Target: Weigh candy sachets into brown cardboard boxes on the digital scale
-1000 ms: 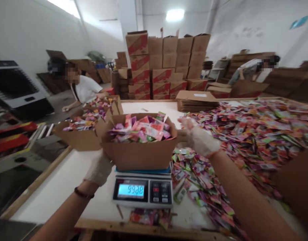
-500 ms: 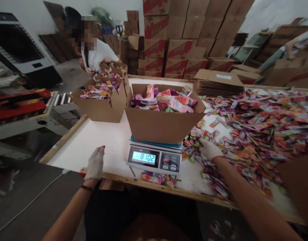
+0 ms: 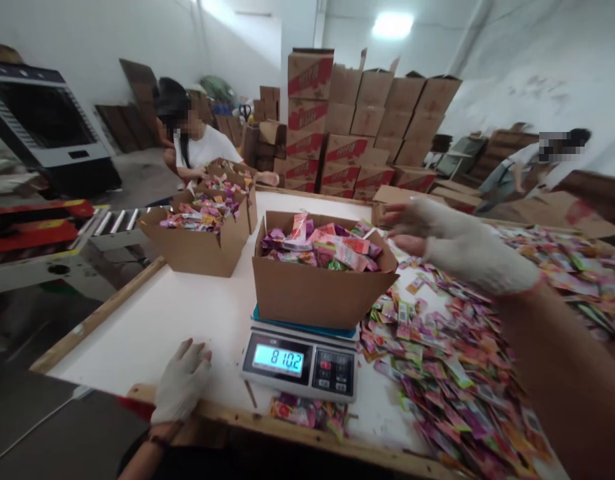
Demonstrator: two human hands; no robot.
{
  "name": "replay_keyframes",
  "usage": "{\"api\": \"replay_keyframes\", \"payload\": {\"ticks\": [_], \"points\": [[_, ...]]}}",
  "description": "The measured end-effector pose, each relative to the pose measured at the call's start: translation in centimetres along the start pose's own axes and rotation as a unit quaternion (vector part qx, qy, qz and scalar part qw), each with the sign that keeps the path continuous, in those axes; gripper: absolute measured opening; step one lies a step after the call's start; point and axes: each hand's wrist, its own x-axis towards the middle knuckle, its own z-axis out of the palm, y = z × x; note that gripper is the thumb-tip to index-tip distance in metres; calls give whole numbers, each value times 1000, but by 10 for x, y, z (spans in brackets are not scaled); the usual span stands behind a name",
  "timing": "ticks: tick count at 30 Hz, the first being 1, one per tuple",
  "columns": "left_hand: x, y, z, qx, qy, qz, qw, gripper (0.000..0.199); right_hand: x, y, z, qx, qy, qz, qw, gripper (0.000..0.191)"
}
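A cardboard box [image 3: 322, 290] filled with small candy packets [image 3: 337, 250] stands on a digital scale [image 3: 300, 363], whose display reads 810.2. My right hand [image 3: 457, 240], in a white fingertip-less glove, is raised beyond the box's right rim. Its fingers point left and lie apart, and I see nothing in them. On the near left edge of the white table [image 3: 202, 303] lies my left hand [image 3: 182, 380], gloved alike, its fingers extended and empty. A few packets [image 3: 307, 413] lie below the scale's front.
Loose packets [image 3: 452, 360] are heaped across the table's right side. More filled boxes [image 3: 197, 250] stand at the left, near a person in white [image 3: 212, 143]. Stacked cartons [image 3: 307, 127] rise behind the table. A second person [image 3: 532, 160] bends at the far right.
My right hand has risen from the loose packets to beside the box's far right corner. My left hand has come down onto the table edge. The view has tilted up; the reading is unchanged.
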Motion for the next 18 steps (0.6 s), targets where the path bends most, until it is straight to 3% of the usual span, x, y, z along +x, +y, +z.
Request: {"api": "replay_keyframes", "payload": {"ticks": [2, 3, 6, 8, 11, 15, 16, 18], "points": [[2, -2, 0, -1, 0, 5, 1000, 27, 24, -39, 31, -18, -125, -40, 991, 63], [3, -3, -1, 0, -2, 3, 1000, 25, 36, -50, 47, -42, -174, -53, 982, 58], [4, -6, -3, 0, -7, 12, 1000, 16, 64, -59, 80, -85, -232, -63, 967, 18], [4, -9, -2, 2, 1, 26, 1000, 14, 71, -51, 84, -78, -194, -57, 976, 2], [2, -12, 2, 28, 15, 23, 999, 24, 65, -38, 66, -20, -69, -52, 996, 3], [-1, -10, 4, 93, -2, 26, 995, 37, 35, -24, 10, 129, 99, -44, 986, 19], [-2, -9, 4, 107, -10, 25, 994, 38, 26, -17, -8, 131, 139, -47, 980, 24], [-4, -4, 2, 130, -24, 22, 991, 39, 8, 2, -45, 39, 205, -58, 976, 28]]}}
